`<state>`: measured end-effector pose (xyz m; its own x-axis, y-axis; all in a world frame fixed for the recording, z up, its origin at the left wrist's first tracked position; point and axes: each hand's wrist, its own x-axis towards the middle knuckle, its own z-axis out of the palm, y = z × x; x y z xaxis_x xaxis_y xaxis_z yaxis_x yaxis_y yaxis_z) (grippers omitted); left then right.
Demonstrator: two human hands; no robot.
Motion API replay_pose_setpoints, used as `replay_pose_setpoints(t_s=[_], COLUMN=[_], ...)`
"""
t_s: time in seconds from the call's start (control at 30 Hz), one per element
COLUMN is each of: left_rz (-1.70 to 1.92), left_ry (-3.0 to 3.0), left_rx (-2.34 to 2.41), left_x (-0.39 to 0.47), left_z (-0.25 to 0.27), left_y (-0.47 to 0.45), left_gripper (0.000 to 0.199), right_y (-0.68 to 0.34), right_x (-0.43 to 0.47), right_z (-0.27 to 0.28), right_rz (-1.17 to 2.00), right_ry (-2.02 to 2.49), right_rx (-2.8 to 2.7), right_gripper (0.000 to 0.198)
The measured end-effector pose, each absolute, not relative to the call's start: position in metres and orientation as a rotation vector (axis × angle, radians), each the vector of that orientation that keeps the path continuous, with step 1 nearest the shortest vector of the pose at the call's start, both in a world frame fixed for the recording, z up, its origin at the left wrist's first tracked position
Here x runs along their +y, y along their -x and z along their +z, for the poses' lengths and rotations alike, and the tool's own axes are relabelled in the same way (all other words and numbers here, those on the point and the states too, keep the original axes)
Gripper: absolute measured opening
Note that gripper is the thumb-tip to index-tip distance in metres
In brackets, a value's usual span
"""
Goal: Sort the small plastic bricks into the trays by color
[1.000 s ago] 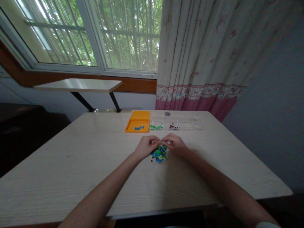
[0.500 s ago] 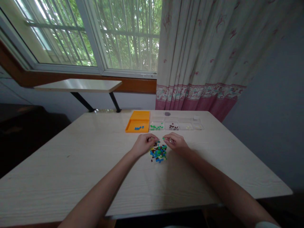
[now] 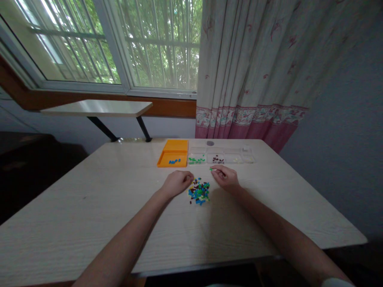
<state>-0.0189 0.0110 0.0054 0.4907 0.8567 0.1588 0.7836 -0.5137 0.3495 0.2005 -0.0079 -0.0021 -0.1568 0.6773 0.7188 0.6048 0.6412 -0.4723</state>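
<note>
A loose pile of small building bricks (image 3: 199,193) in blue, green, brown and yellow lies on the table before me. My right hand (image 3: 225,176) pinches a small green brick (image 3: 211,169) between thumb and fingertips, just beyond the pile's right side. At the pile's left edge rests my left hand (image 3: 179,182), its fingers closed together; whether anything is in them is hidden. Behind the hands, an orange box (image 3: 159,161) with its lid raised holds several blue bricks (image 3: 174,161). Beside it, clear plastic boxes hold green bricks (image 3: 196,160), brown bricks (image 3: 218,160) and a few pale yellow ones (image 3: 237,160).
The pale wooden table (image 3: 107,223) reaches to the wall. A raised white shelf (image 3: 101,107) on black legs stands at the back left. Beyond are a barred window (image 3: 161,48) and a patterned curtain (image 3: 242,79). A grey round spot (image 3: 210,143) marks the table's back edge.
My right hand has lifted away from the pile, up and to the right, with the green brick. My left hand has drawn slightly left and toward me.
</note>
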Motion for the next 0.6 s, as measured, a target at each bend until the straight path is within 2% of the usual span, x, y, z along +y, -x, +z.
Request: replay_pose_setpoints(t_s=[0.6], left_rz=[0.432], left_ry=[-2.505], left_rx=[1.429], left_x=[0.0089], left_z=[0.0101], left_y=[0.0177], left_gripper=[0.03], right_y=[-0.1984], right_x=[-0.0089], right_z=[-0.0042], right_rz=[0.189], right_ry=[1.038], right_rx=[-1.807], right_gripper=[0.02])
